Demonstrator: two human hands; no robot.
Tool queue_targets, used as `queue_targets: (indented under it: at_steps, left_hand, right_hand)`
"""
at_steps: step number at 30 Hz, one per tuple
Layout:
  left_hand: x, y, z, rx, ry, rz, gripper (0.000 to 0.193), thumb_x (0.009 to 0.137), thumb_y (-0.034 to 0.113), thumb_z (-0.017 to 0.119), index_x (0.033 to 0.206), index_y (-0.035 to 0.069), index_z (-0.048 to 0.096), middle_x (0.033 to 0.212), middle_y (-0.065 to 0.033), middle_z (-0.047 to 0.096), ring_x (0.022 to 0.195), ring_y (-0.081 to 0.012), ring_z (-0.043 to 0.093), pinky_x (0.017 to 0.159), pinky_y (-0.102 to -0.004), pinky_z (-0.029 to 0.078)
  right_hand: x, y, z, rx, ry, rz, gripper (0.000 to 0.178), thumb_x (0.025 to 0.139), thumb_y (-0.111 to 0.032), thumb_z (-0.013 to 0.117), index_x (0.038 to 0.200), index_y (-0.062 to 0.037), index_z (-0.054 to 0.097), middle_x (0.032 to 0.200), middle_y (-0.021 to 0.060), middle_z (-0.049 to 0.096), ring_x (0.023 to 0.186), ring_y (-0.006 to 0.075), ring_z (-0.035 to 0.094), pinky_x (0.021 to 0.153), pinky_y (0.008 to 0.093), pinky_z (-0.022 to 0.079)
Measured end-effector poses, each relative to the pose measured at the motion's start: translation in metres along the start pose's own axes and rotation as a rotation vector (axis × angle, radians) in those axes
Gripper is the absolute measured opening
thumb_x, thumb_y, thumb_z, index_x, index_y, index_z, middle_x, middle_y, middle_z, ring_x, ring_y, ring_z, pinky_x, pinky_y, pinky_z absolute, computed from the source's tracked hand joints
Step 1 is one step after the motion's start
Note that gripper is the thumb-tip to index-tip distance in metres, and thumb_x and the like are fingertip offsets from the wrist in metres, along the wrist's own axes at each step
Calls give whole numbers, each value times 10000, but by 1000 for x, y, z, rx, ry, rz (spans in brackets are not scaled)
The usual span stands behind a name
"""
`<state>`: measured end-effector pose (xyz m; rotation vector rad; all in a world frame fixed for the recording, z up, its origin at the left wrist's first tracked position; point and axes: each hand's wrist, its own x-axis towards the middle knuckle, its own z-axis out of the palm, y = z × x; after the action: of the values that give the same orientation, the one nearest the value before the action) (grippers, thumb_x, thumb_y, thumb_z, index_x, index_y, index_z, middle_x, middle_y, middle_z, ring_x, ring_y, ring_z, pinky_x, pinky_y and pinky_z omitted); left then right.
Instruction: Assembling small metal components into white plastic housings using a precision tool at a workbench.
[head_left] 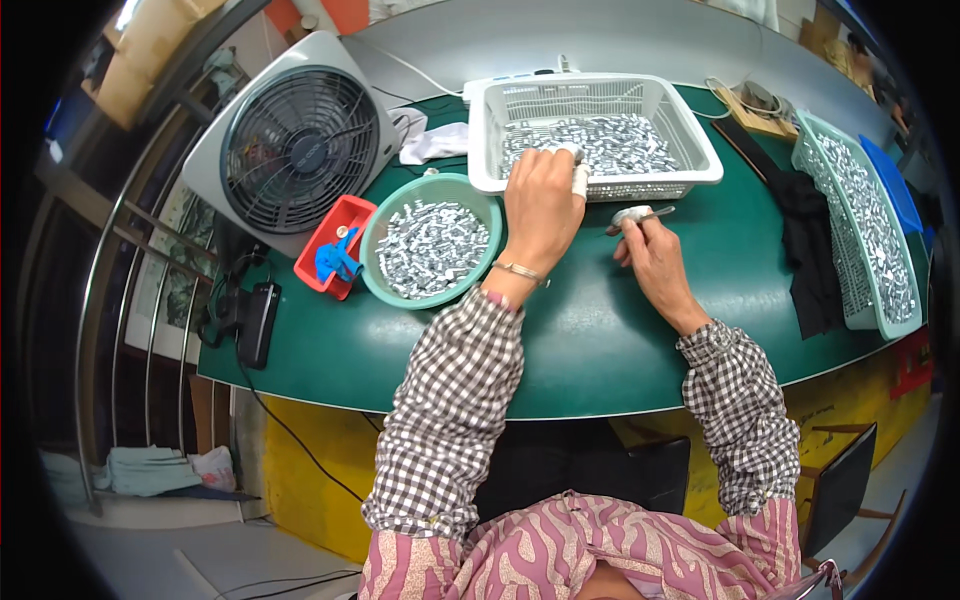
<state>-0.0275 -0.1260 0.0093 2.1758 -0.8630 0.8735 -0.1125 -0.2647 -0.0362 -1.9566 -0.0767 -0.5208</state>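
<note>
My left hand (543,200) reaches over the front rim of a white plastic basket (703,160), which holds many small silvery metal parts (625,142). Its fingers are bent and closed, with white wrapping on some of them. The hand itself hides whatever they hold. Over the green tabletop in front of the basket, my right hand (655,262) pinches a small thin metal tool (660,211), and a white-wrapped finger shows beside it. Left of my left wrist stands a round green basin (375,275) full of similar silvery parts (430,248).
A red tray (312,262) with a blue cloth (338,258) sits beside the basin. Behind it stands a box fan (300,150). At the right are a black cloth (808,250) and a pale green basket (858,285) of metal parts. The green table (590,365) curves along its front edge.
</note>
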Motion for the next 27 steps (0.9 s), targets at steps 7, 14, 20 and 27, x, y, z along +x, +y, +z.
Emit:
queue_targets:
  at_steps: [7, 14, 20, 27]
  left_hand:
    - [2, -16, -10, 88, 4, -112, 145, 696, 51, 595, 837, 28, 574, 766, -117, 567, 781, -289, 523, 734, -393, 401]
    - [-18, -72, -69, 148, -186, -233, 116, 722, 111, 617, 781, 15, 589, 764, -148, 600, 760, -323, 543, 691, -419, 425]
    - [-34, -81, -70, 311, -447, -335, 183, 725, 181, 636, 787, 9, 620, 834, -179, 616, 819, -352, 575, 685, -423, 442]
    - [-42, -88, -58, 457, -519, -252, 172, 735, 157, 611, 796, -4, 604, 838, -204, 609, 821, -357, 572, 716, -439, 445]
  right_hand:
    - [0, -2, -1, 13, -16, 26, 206, 922, -128, 434, 861, 25, 557, 594, 45, 543, 511, 93, 509, 485, 224, 433]
    - [-1, -3, -4, 12, -15, -38, 196, 920, -125, 439, 868, 23, 557, 586, 39, 536, 513, 88, 506, 482, 223, 431]
    - [-2, -7, -2, 17, -11, -47, 192, 918, -124, 443, 871, 22, 559, 584, 36, 535, 511, 88, 505, 478, 225, 430]
    - [-3, -9, -2, 6, -10, -66, 197, 918, -125, 442, 870, 24, 562, 587, 38, 536, 509, 89, 504, 476, 224, 431]
